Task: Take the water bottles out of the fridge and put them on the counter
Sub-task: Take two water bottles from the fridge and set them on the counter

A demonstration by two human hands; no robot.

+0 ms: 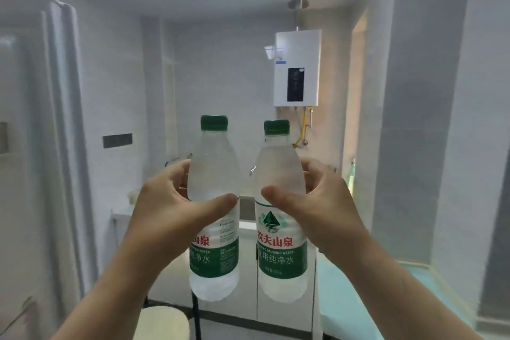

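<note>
The person holds two bottles up in the air, side by side, not touching. The left hand [176, 201] has its fingers [218, 201] closed around the left bottle [214, 174]. The right hand [325, 201] grips the right bottle [278, 174] the same way. Both bottles stand straight up, green caps on top. The fridge [41, 119] is off to the left, so I think the bottles are out and being carried. Next, they need to go down on the tabletop [124, 214], seen just behind the hands. Set them down flat, then let go.
</note>
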